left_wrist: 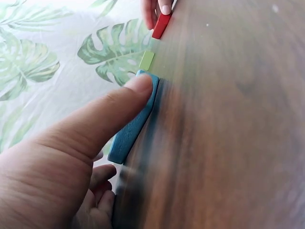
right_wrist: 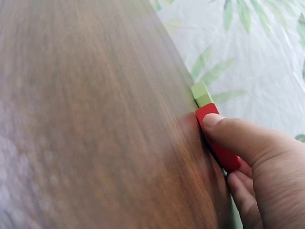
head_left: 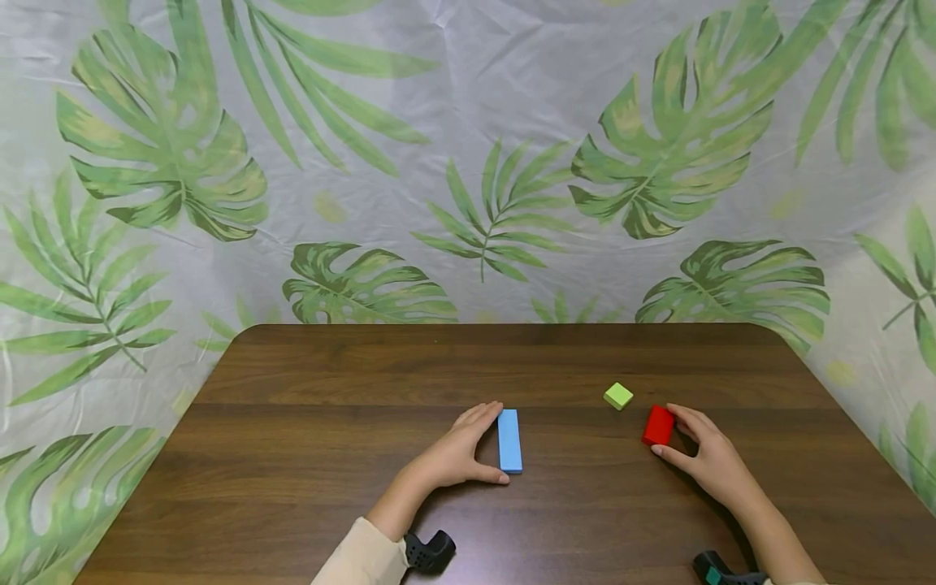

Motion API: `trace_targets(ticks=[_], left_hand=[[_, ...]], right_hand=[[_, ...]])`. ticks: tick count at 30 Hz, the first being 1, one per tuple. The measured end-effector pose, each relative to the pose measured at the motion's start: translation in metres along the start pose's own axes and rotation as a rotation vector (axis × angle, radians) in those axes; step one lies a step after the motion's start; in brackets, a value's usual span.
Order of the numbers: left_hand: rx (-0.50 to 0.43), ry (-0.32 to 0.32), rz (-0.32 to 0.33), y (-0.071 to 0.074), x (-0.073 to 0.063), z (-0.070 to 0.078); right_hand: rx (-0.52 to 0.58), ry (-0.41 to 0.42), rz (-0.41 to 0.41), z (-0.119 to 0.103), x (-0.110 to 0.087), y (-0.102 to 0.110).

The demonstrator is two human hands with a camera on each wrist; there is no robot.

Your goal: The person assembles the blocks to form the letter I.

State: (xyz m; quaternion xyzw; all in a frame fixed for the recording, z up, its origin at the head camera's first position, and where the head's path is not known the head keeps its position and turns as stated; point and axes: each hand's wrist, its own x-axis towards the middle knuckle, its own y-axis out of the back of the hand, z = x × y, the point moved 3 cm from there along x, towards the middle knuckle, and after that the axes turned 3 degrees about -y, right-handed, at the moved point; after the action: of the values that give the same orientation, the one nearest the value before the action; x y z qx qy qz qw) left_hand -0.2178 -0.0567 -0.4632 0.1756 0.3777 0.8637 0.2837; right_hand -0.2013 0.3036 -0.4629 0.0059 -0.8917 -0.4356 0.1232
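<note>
A long, flat light-blue block [head_left: 509, 441] lies on the table, its length running away from me. My left hand [head_left: 462, 448] spans it from the left, thumb at the near end and fingertips at the far end. In the left wrist view the thumb covers part of the blue block [left_wrist: 131, 133]. Farther right, my right hand [head_left: 708, 453] pinches a shorter red block [head_left: 659, 425] between thumb and fingers. The right wrist view shows the thumb on the end of the red block [right_wrist: 224, 152]. A small light-green block [head_left: 618, 396] sits beyond the red one, untouched.
The dark wood tabletop [head_left: 307, 455] has rounded far corners. Behind it hangs a pale cloth [head_left: 512, 97] printed with green leaves. Black devices [head_left: 430, 552] are worn at both wrists.
</note>
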Motion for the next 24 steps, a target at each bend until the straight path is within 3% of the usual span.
trace_targets(ticks=[12, 24], left_hand=[[0.001, -0.016, 0.074, 0.003, -0.001, -0.003], [0.022, -0.03, 0.08, 0.002, 0.0, -0.004]], right_hand=[[0.04, 0.078, 0.089, -0.005, -0.001, 0.0], [-0.025, 0.143, 0.169, -0.019, 0.002, 0.001]])
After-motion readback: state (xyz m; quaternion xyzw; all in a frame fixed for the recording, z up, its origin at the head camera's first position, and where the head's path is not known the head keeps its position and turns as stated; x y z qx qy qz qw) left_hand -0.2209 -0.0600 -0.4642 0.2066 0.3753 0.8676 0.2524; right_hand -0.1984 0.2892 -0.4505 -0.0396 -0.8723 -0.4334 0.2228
